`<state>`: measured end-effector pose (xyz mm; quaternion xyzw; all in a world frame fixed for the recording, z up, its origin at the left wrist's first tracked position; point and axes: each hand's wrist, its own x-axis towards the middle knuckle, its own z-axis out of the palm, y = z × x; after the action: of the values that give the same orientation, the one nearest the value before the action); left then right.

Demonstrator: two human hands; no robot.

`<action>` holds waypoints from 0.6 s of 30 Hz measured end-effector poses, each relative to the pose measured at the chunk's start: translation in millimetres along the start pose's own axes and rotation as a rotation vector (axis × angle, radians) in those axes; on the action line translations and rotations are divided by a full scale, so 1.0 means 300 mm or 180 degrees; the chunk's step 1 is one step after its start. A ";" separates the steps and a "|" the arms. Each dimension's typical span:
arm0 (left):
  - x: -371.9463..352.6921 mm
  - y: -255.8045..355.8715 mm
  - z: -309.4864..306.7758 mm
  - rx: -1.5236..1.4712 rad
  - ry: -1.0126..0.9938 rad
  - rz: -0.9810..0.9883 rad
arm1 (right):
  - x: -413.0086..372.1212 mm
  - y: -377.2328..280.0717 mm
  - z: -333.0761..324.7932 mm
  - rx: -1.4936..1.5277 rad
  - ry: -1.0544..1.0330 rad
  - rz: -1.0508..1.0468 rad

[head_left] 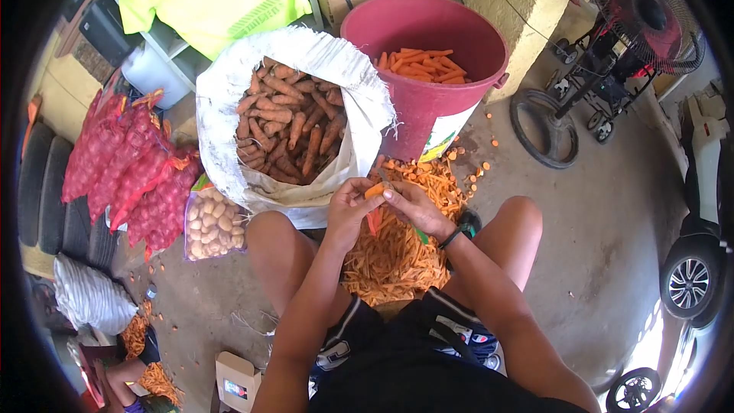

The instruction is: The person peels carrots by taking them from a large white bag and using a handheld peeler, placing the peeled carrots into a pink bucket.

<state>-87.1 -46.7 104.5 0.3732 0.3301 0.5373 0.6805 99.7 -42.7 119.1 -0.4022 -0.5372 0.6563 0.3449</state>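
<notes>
My left hand (348,213) is closed around a peeled carrot (375,190), its orange end showing between the fingers. Touching the carrot's other side is my right hand (417,208), fingers closed, with a dark band at the wrist. A narrow dark blade (383,174), seemingly of a small knife, sticks up between the hands; its handle is hidden. Below both hands lies a heap of carrot peelings (394,268) between my legs. Unpeeled carrots (294,122) fill the open white sack (222,99) ahead. Peeled carrots (424,65) lie inside the red bucket (428,15).
Red net bags of onions (126,160) and a bag of potatoes (214,222) stand left. Cut carrot ends (466,176) scatter by the bucket. At right are a fan (650,15) and a car wheel (690,279). Another person's leg (126,375) shows lower left.
</notes>
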 end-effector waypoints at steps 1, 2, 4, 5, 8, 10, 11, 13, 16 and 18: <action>0.001 -0.002 0.004 0.0034 -0.0004 0.0047 | -0.007 -0.015 0.007 0.0121 -0.0006 -0.0035; 0.001 -0.002 0.007 0.0071 -0.0009 0.0096 | -0.016 -0.032 0.020 0.0243 -0.0012 -0.0074; 0.001 -0.001 0.012 0.0240 0.0010 0.0183 | -0.022 -0.033 0.032 0.0349 0.0029 -0.0107; 0.000 -0.001 0.014 0.0368 0.0039 0.0221 | -0.019 -0.015 0.032 0.0331 0.0073 -0.0097; -0.007 -0.002 0.024 0.0543 0.0079 0.0315 | -0.020 0.003 0.030 0.0291 0.0118 -0.0029; -0.007 -0.007 0.027 0.0747 0.0118 0.0391 | -0.025 0.009 0.024 0.0253 0.0163 0.0060; -0.008 -0.015 0.025 0.0926 0.0157 0.0439 | -0.028 0.016 0.021 0.0226 0.0203 0.0124; -0.012 -0.024 0.027 0.1167 0.0179 0.0562 | -0.034 0.038 0.016 0.0298 0.0239 0.0249; -0.019 -0.035 0.034 0.1464 0.0198 0.0680 | -0.042 0.051 0.011 0.0505 0.0227 0.0393; -0.027 -0.033 0.039 0.1804 0.0305 0.0616 | -0.051 0.047 0.007 0.0521 0.0227 0.0449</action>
<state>-74.1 -57.8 102.2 0.5521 0.4614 0.5032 0.4786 104.2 -59.7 108.0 -0.4325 -0.4396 0.7059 0.3485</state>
